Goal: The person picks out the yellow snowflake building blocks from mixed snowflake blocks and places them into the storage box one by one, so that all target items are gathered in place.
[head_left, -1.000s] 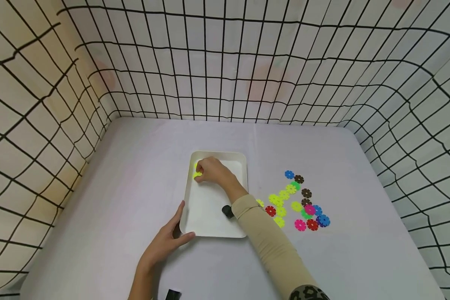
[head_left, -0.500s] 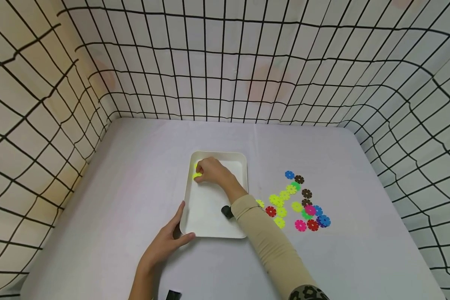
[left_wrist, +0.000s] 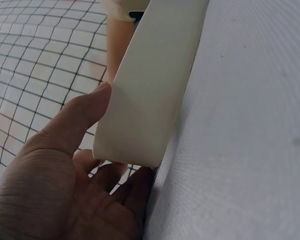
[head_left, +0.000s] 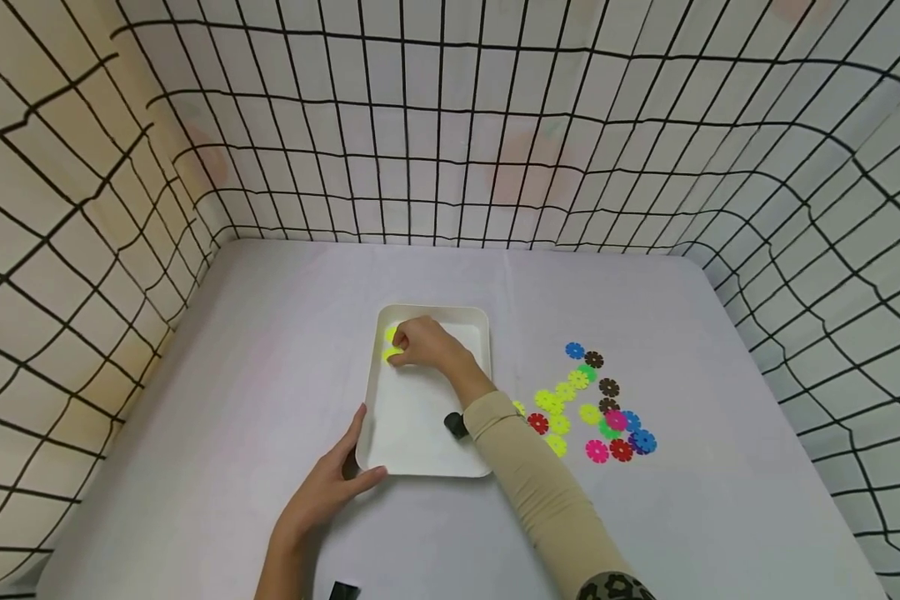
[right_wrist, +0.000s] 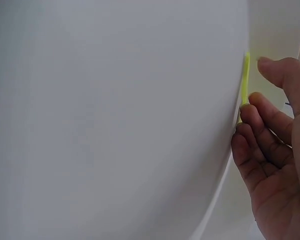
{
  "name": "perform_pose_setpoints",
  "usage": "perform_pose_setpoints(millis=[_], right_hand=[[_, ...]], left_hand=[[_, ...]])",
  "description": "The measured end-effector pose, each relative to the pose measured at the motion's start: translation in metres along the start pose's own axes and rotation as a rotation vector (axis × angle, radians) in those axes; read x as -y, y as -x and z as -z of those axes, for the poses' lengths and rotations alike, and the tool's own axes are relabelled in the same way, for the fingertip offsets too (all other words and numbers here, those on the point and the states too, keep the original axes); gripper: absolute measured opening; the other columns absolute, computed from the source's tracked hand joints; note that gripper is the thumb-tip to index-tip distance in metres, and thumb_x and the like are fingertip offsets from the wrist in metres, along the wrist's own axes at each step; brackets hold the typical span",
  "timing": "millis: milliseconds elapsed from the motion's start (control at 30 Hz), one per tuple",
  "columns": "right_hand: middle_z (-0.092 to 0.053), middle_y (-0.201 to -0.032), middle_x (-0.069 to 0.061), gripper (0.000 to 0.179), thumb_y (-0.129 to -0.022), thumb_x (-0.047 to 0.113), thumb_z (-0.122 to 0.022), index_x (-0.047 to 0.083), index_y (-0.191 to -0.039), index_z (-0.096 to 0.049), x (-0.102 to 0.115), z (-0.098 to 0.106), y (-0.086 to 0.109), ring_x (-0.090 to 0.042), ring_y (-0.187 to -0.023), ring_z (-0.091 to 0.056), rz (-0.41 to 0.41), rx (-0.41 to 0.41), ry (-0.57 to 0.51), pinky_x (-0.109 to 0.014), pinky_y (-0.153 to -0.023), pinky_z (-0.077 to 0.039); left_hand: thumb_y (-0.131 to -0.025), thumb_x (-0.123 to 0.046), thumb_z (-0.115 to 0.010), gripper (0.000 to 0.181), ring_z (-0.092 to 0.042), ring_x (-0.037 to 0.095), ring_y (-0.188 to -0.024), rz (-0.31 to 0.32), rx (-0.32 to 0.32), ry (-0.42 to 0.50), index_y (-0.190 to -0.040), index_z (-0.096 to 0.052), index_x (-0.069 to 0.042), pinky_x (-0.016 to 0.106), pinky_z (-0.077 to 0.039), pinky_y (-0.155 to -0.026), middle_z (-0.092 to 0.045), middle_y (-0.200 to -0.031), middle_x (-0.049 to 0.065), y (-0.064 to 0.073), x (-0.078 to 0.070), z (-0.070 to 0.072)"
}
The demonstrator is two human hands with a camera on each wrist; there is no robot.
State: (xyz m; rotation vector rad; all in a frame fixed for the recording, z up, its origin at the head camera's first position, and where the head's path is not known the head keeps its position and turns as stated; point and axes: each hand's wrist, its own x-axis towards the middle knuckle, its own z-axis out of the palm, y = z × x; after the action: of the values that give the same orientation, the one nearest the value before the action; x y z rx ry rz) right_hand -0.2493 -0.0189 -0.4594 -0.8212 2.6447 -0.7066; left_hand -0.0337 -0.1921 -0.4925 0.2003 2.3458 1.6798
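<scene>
A shallow white tray lies on the table, and my left hand holds its near left corner. In the left wrist view the thumb presses the tray wall while the fingers wrap around the corner. My right hand is low inside the tray at its far left. Its fingertips touch a yellow notched disc lying by the tray wall; in the right wrist view the thumb stands apart from the yellow disc. Another yellow disc lies just beyond, partly hidden by the hand.
Several loose notched discs in yellow, red, pink, blue, green and brown lie right of the tray, some overlapping. The right sleeve hides part of them. Black wire mesh borders the table.
The yellow disc by my right fingers has shifted slightly toward the near side, and more of the yellow shows beyond the hand. My left hand keeps its hold on the tray.
</scene>
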Motion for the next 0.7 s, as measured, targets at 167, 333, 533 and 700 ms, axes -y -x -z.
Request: perform_pose_setpoints(millis=[167, 333, 533, 700], right_hand=[[-0.065, -0.084, 0.001, 0.03, -0.081, 0.028, -0.078, 0.007, -0.101, -0.072, -0.003, 0.007, 0.009, -0.01, -0.078, -0.056, 0.002, -0.019, -0.035, -0.02, -0.074, -0.047], [-0.066, -0.091, 0.0, 0.034, -0.083, 0.032, -0.076, 0.008, -0.106, -0.071, 0.003, 0.022, 0.017, -0.012, -0.082, -0.057, 0.012, -0.039, 0.005, -0.022, -0.074, -0.047], [-0.069, -0.099, -0.002, 0.037, -0.085, 0.032, -0.075, 0.007, -0.111, -0.07, 0.005, 0.049, 0.038, -0.015, -0.089, -0.06, -0.014, -0.049, 0.013, -0.027, -0.078, -0.05], [-0.069, -0.098, -0.002, 0.035, -0.085, 0.031, -0.074, 0.007, -0.11, -0.071, -0.007, 0.066, 0.054, -0.016, -0.09, -0.06, -0.05, -0.067, 0.011, -0.029, -0.08, -0.05]], left_hand=[[-0.088, -0.03, -0.072, 0.096, -0.021, 0.03, -0.148, -0.016, 0.018, 0.015, -0.158, -0.006, -0.024, 0.001, -0.022, -0.101, -0.008, -0.165, 0.009, -0.001, 0.0, -0.001], [-0.09, -0.027, -0.071, 0.095, -0.02, 0.031, -0.148, -0.033, 0.02, 0.01, -0.158, -0.006, -0.024, 0.0, -0.023, -0.101, -0.007, -0.165, 0.01, -0.001, 0.001, 0.0], [-0.09, -0.026, -0.07, 0.094, -0.02, 0.032, -0.148, -0.047, 0.028, 0.023, -0.158, -0.005, -0.024, 0.0, -0.024, -0.101, -0.006, -0.165, 0.01, -0.002, 0.001, -0.002], [-0.09, -0.028, -0.071, 0.095, -0.013, 0.031, -0.15, -0.035, 0.023, 0.006, -0.158, -0.005, -0.027, -0.002, -0.02, -0.101, -0.004, -0.165, 0.007, -0.001, 0.001, -0.001]])
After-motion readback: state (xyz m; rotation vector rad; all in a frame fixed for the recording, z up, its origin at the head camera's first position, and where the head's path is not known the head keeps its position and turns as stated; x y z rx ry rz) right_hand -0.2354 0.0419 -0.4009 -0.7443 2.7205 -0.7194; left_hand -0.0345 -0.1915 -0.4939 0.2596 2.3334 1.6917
